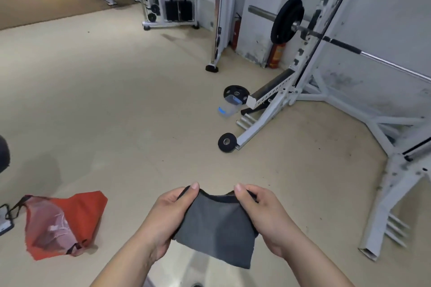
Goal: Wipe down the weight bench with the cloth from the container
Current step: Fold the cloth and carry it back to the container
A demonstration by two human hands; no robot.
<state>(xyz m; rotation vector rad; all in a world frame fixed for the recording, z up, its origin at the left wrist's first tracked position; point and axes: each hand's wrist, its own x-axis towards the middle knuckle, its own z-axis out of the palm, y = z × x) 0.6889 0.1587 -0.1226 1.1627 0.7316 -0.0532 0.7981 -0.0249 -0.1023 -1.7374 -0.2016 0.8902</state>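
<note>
Grey cloth near centre, pinched at top hem: left hand and right hand both closed on it. Limp, light, drapes; bunch before wiping. Container open, far floor.

Grey cloth (dark-edged) hangs spread; clear container, seemingly open, on floor.

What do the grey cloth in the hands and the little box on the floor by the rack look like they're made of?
The grey cloth looks like a soft matte knit fabric with a dark stitched edge; it sags limply between the left hand and the right hand. The container looks like clear, glossy plastic with blue clips; the floor shows through it.
</note>
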